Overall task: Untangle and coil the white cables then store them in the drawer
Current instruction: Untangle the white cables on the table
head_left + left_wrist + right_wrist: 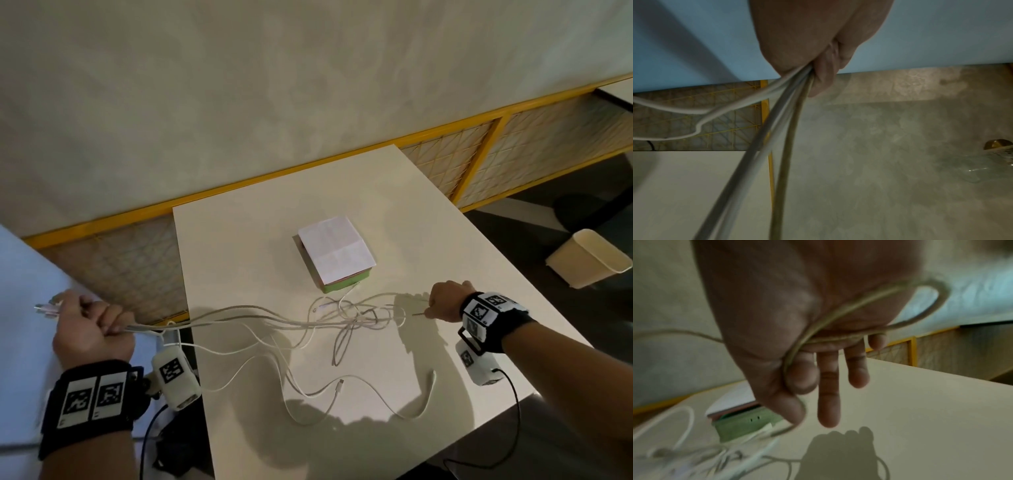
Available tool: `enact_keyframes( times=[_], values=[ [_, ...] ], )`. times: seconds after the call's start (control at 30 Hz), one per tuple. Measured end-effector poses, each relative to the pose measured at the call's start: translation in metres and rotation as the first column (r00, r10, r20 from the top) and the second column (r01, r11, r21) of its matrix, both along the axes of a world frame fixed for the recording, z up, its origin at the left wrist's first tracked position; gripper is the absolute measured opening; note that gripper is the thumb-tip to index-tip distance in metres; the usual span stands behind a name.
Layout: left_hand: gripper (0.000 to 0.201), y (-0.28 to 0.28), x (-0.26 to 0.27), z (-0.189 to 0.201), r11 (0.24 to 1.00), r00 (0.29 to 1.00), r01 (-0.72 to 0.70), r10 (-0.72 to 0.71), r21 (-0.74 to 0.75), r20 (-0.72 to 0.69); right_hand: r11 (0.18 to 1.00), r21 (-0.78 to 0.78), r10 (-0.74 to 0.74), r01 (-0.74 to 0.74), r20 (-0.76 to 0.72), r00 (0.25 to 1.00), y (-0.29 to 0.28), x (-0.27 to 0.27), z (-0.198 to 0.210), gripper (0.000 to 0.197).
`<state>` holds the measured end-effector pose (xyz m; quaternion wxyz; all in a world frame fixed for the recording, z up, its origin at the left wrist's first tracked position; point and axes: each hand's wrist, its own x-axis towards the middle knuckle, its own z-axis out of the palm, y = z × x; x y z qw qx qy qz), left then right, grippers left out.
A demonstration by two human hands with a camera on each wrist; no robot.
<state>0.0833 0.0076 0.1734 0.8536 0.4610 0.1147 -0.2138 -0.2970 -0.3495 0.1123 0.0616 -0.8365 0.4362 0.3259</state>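
Now gripping several strands of the white cables (pixel 239 317) in the left hand (pixel 90 329), fist closed, left of the table (pixel 428 240). Pinching one strand in the right hand (pixel 445 301) between thumb and forefinger, other fingers (pixel 828 394) hanging straight. Stretching between both hands, knotting mid-table, just near of the green box (pixel 346 285), looping nearer.

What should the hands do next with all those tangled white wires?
Probably ease the hands apart a little to loosen the knot. The left hand grips a bunch of white cables, the right hand pinches one strand, and the snarl sits between them on the table, beside the small green box.
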Motion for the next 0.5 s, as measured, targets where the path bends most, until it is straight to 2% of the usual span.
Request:
enact_keyframes(
  times=[0.17, 0.23, 0.33, 0.43, 0.5],
  values=[
    [0.034, 0.010, 0.010, -0.004, 0.999, 1.000, -0.020, 0.020, -0.048, -0.004, 0.998, 0.000, -0.064, 0.064, -0.034, 0.997, -0.008, -0.007, 0.009, 0.018],
    [0.027, 0.006, 0.005, -0.001, 0.999, 1.000, -0.003, 0.002, -0.050, -0.010, 0.996, -0.022, -0.090, 0.089, -0.018, 0.996, -0.006, -0.011, 0.007, 0.020],
    [0.025, -0.012, -0.018, 0.005, 0.997, 1.000, 0.021, -0.020, -0.072, 0.004, 0.994, -0.010, -0.113, 0.113, 0.036, 0.993, 0.002, -0.010, -0.002, 0.033],
    [0.028, -0.032, -0.042, 0.010, 0.998, 1.000, 0.025, -0.026, -0.061, -0.004, 0.998, -0.005, -0.059, 0.059, 0.008, 0.998, 0.011, -0.011, -0.007, 0.044],
    [0.033, -0.041, -0.055, 0.014, 0.997, 0.999, 0.034, -0.035, -0.072, -0.015, 0.999, -0.013, -0.030, 0.031, 0.042, 0.999, 0.015, -0.011, -0.005, 0.066]
  ],
)
